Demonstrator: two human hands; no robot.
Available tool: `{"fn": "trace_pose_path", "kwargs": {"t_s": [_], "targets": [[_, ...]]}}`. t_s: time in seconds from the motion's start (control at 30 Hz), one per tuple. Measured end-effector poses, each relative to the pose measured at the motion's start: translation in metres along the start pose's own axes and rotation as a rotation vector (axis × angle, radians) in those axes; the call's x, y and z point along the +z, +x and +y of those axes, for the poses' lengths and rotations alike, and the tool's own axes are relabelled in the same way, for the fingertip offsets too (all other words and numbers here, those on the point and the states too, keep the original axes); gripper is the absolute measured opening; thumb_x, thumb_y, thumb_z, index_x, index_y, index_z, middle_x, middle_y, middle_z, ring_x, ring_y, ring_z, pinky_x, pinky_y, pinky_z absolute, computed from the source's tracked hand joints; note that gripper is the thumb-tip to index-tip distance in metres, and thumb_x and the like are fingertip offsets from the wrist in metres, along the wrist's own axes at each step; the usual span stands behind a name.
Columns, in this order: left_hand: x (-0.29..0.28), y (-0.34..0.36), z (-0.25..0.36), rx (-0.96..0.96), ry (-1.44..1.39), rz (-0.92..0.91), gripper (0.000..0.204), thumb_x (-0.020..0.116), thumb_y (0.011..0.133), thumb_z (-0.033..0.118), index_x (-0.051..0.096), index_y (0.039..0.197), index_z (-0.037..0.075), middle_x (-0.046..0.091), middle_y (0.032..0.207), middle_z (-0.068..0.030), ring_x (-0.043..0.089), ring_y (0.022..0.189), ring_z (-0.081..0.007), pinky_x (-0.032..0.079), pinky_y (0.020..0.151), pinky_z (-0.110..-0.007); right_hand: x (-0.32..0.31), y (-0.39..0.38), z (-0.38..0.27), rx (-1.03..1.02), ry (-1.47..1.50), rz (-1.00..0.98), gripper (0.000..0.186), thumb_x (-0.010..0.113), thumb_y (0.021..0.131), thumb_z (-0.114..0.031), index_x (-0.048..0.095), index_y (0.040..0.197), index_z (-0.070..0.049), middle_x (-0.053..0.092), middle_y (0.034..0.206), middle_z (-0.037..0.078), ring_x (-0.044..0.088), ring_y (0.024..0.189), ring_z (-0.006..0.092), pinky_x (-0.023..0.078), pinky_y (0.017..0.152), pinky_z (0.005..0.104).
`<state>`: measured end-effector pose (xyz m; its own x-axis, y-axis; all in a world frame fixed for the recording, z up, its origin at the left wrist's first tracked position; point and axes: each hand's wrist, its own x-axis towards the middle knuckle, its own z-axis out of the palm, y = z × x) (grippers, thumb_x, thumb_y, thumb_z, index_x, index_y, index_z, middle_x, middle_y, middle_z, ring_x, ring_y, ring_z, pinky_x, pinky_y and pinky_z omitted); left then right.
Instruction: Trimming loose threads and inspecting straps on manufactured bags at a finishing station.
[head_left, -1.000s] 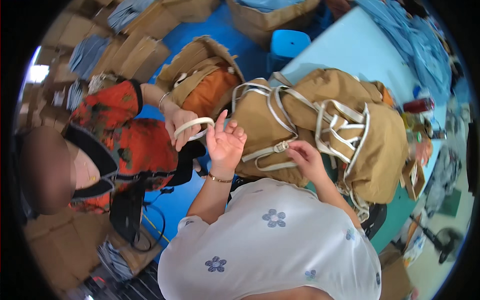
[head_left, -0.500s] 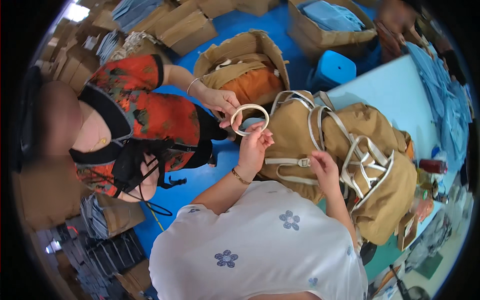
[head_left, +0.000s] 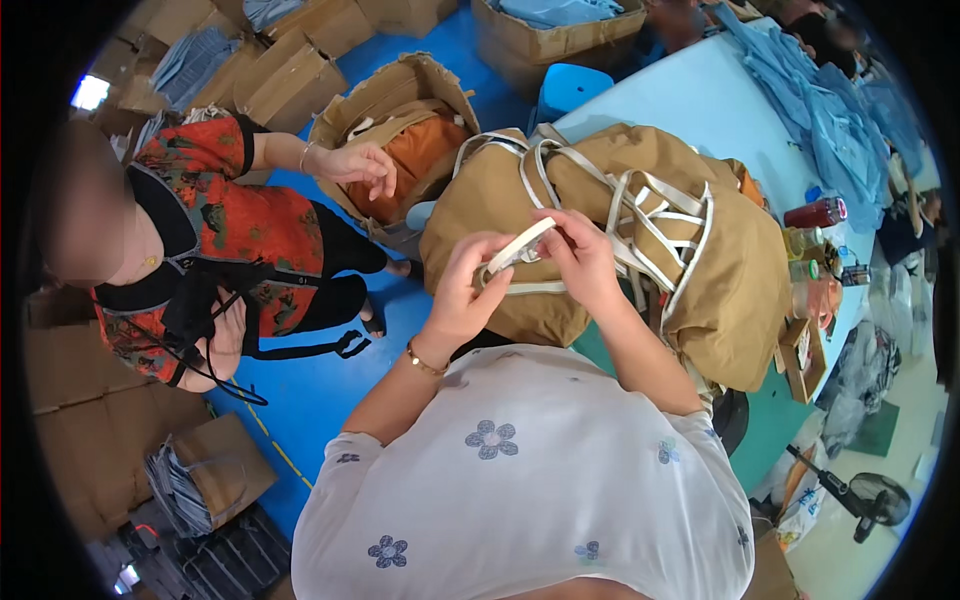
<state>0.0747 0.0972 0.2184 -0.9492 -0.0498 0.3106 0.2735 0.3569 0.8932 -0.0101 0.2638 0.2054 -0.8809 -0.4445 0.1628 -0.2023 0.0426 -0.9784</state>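
Observation:
A thin cream ring that looks like a tape roll (head_left: 520, 246) is held between my two hands, tilted, above a tan fabric bag (head_left: 480, 225) with white straps. My left hand (head_left: 463, 288) is closed around its left side, thumb below. The fingers and thumb of my right hand (head_left: 583, 262) pinch its right end. Another tan bag (head_left: 728, 325) with tangled white straps (head_left: 655, 215) lies just to the right, beyond my right forearm. At the left, a co-worker in a red patterned top has an outstretched hand (head_left: 358, 168) apart from the ring, holding nothing.
A cardboard box (head_left: 330, 120) with tan and orange fabric stands beyond my hands. The light-blue table (head_left: 650, 85) bears blue cloth (head_left: 825, 130), bottles (head_left: 815, 212) and a small wooden box (head_left: 803, 360). A blue stool (head_left: 570, 90) is behind. A fan (head_left: 875, 500) stands lower right.
The co-worker's hand has let go of the tape roll and drawn back. My right hand has left the bag strap and taken hold of the roll, which is now nearer me and tilted.

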Motion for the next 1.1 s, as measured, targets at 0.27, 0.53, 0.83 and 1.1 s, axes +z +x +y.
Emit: {"fn": "trace_pose_path", "kwargs": {"t_s": [0.27, 0.53, 0.83, 1.1], "targets": [[-0.005, -0.025, 0.029, -0.276, -0.529, -0.159, 0.031, 0.048, 0.096, 0.009, 0.052, 0.124, -0.005, 0.062, 0.099, -0.0060, 0.056, 0.096, -0.0124, 0.041, 0.091, -0.027, 0.018, -0.011, 0.015, 0.206, 0.285, -0.041, 0.023, 0.058, 0.091, -0.005, 0.061, 0.112, 0.002, 0.060, 0.084, 0.004, 0.058, 0.066, 0.0080, 0.049, 0.060, 0.0214], [-0.012, -0.028, 0.018, -0.241, -0.290, -0.127, 0.027, 0.052, 0.093, 0.006, 0.057, 0.119, 0.002, 0.063, 0.100, -0.0081, 0.059, 0.094, -0.0172, 0.044, 0.087, -0.031, 0.019, -0.017, -0.021, 0.145, 0.437, -0.114, 0.040, 0.059, 0.090, -0.004, 0.047, 0.127, -0.002, 0.061, 0.097, 0.004, 0.060, 0.078, 0.0085, 0.050, 0.064, 0.0209], [-0.019, -0.021, 0.023, 0.189, 0.366, 0.481, 0.039, 0.056, 0.089, 0.008, 0.049, 0.126, -0.001, 0.058, 0.116, -0.0125, 0.051, 0.113, -0.0248, 0.037, 0.099, -0.038, 0.011, -0.018, -0.013, 0.059, 0.516, -0.127, 0.043, 0.058, 0.090, -0.003, 0.040, 0.130, -0.006, 0.064, 0.099, 0.004, 0.059, 0.091, 0.0088, 0.046, 0.081, 0.0240], [-0.020, -0.034, 0.015, -0.321, -0.724, -0.119, 0.029, 0.048, 0.097, 0.011, 0.055, 0.120, -0.005, 0.063, 0.112, -0.0148, 0.058, 0.108, -0.0211, 0.043, 0.097, -0.032, 0.017, -0.032, 0.025, 0.224, 0.897, -0.181, 0.031, 0.052, 0.095, -0.009, 0.045, 0.126, -0.008, 0.062, 0.107, 0.005, 0.058, 0.092, 0.0097, 0.046, 0.076, 0.0224]]}}
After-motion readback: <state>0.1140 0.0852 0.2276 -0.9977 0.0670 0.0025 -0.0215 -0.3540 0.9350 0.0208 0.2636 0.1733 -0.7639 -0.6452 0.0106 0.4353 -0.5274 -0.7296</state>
